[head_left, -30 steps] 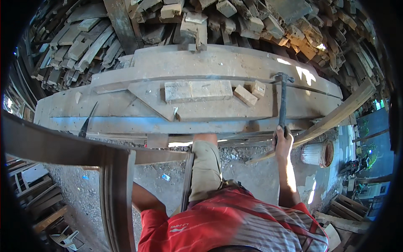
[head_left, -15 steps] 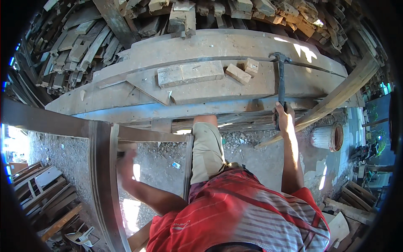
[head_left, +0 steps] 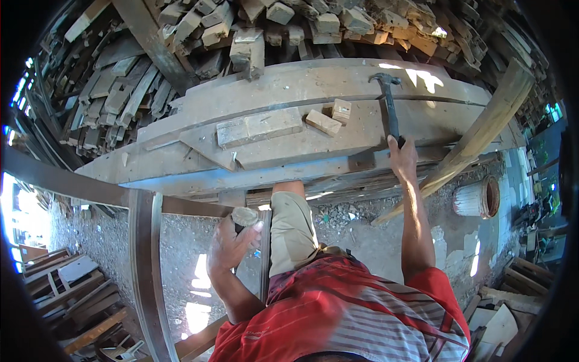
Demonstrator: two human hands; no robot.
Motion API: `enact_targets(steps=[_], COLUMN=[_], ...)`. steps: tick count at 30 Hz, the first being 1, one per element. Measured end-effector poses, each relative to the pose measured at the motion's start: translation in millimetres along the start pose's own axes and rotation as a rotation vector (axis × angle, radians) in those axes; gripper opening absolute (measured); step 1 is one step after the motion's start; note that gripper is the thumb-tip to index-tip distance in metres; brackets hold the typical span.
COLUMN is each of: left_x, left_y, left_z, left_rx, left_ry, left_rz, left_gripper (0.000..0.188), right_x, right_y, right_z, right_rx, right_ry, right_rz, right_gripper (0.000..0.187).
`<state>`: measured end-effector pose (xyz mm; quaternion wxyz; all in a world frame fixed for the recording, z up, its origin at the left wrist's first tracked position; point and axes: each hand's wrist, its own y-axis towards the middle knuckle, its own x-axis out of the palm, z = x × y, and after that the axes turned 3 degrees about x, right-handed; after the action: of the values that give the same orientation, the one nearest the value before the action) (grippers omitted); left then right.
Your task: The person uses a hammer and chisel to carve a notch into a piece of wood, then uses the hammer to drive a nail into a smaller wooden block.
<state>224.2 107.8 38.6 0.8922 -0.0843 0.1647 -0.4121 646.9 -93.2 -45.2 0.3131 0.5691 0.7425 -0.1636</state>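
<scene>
My right hand (head_left: 403, 160) is closed round the dark handle of a claw hammer (head_left: 391, 105). The hammer points away from me, its head over the boards of the bench (head_left: 338, 142). In front of my left thigh, my left hand (head_left: 230, 244) grips a pale, blunt-ended piece (head_left: 244, 216) with a dark part below it; its exact kind cannot be made out. That hand is between two uprights of a brown wooden frame (head_left: 145, 259), close under its rail. On the bench lie a long wooden block (head_left: 259, 128) and two short wood blocks (head_left: 323, 123).
Stacked timber offcuts (head_left: 120, 84) rise behind the bench. A slanting wooden pole (head_left: 482, 130) stands at the right, beside a whitish bucket (head_left: 473, 200). Wooden pieces (head_left: 72, 283) are piled at lower left, and more lie at lower right.
My left hand has moved right and up, away from the thick frame post, bringing the pale piece into clear view. The hammer is still in my right hand, shifted slightly left as the view tilts.
</scene>
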Motion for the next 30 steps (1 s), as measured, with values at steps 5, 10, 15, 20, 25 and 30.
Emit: enact_targets(steps=[5, 10, 15, 20, 25, 30], left_x=[9, 0, 2, -2, -17, -30], left_y=[-2, 26, 51, 84, 137, 195], left_z=[37, 67, 114, 174, 208, 214], left_rx=[0.099, 0.244, 0.512, 1.069, 0.881, 0.812], left_ry=[-0.043, 0.053, -0.069, -0.047, 0.123, 0.07], left_rz=[0.294, 0.347, 0.358, 0.424, 0.443, 0.486], left_gripper=[0.044, 0.049, 0.054, 0.05, 0.053, 0.048], right_x=[-18, -22, -8, -8, -7, -9], right_y=[13, 45, 57, 54, 57, 57], right_z=[-14, -11, 11, -4, -7, -4], right_rx=[-0.166, -0.256, -0.316, -0.28, -0.257, -0.259], right_ry=[-0.4, -0.55, -0.513, -0.498, -0.521, -0.514], right_rz=[0.125, 0.032, 0.02, -0.013, -0.006, 0.028], right_gripper=[0.04, 0.045, 0.049, 0.047, 0.046, 0.046])
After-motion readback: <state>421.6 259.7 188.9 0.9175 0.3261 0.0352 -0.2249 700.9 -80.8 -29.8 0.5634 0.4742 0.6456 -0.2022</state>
